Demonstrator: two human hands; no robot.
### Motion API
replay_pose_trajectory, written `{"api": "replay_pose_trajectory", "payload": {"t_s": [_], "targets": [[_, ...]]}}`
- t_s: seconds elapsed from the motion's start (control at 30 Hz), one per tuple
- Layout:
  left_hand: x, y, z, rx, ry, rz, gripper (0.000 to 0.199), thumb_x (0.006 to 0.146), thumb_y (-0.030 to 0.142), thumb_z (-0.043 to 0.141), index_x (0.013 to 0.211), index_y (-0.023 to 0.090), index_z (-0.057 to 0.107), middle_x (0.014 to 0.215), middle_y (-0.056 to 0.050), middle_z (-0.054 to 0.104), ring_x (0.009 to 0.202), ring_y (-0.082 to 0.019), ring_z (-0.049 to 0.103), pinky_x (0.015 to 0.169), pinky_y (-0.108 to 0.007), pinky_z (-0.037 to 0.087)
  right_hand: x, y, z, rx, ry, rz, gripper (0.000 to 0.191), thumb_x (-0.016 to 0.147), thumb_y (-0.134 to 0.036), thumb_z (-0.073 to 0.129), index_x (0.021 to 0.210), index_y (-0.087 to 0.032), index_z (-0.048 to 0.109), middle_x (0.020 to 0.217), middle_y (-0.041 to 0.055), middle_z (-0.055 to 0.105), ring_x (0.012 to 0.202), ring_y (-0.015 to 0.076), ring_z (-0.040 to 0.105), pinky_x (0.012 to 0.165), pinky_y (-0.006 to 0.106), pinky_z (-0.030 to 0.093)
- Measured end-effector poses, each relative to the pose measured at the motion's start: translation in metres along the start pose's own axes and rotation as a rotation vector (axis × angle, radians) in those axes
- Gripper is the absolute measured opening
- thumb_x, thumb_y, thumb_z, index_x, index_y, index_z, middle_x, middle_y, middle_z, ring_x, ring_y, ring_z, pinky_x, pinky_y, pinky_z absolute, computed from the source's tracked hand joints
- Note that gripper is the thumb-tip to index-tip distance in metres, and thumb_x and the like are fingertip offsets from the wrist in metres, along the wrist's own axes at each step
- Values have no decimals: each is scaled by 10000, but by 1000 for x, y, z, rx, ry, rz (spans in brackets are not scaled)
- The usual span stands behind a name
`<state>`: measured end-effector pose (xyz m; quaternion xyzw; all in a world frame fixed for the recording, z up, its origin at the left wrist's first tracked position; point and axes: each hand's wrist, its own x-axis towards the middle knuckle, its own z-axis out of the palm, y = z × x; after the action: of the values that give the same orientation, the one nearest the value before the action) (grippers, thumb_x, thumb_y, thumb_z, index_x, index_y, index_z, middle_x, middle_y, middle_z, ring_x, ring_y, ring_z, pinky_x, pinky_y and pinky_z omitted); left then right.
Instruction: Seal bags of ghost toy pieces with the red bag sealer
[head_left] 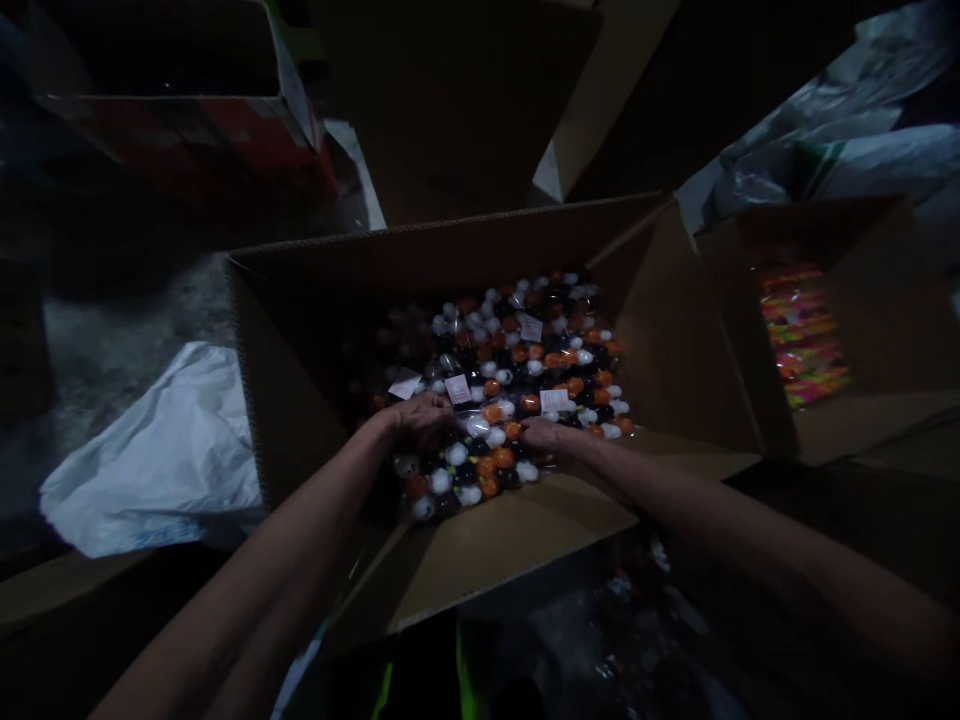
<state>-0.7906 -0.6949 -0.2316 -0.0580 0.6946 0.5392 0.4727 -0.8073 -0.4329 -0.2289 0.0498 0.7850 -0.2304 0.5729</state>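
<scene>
1. A white sheet [161,455] is lying on the floor, left of the big box [300,400].
2. The left hand [420,415] is reaching into the big box from the near side. It is lying on the left end of a clear pack [480,455] of small orange, white and black toys. The fingers are curling over that end, but I cannot tell if they are gripping it.
3. The pack is sitting between the two hands, on top of the other packs at the near wall of the box. Its long side is running from left to right, hand to hand. Both hands are about as close to it.
4. The right hand [551,437] is lying on the right end of the pack. I cannot tell if it is gripping.
5. More packs with white tags [555,400] are filling the far part of the box.
6. A smaller box [832,430] with pink and yellow things is standing right of the big box.
7. The room is dark.
</scene>
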Motion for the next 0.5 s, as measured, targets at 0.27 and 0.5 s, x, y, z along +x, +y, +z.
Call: {"api": "replay_pose_trajectory", "payload": {"t_s": [0.27,0.5], "targets": [[-2,-25,22,224,256,-68,198,766,304,513,687,128,555,580,18,428,560,-100,380,533,-220,273,35,10,30,-27,95,-184,296,924,-278,561,1164,-109,598,1139,95,637,1012,192,609,912,368,489],[-18,-13,25,464,333,-149,228,829,298,526,838,114,660,766,-50,618,722,-146,541,620,-217,345,36,7,32,-105,99,-251,341,931,-182,504,1259,-101,549,1245,138,595,1118,198,572,995,355,431]]}}
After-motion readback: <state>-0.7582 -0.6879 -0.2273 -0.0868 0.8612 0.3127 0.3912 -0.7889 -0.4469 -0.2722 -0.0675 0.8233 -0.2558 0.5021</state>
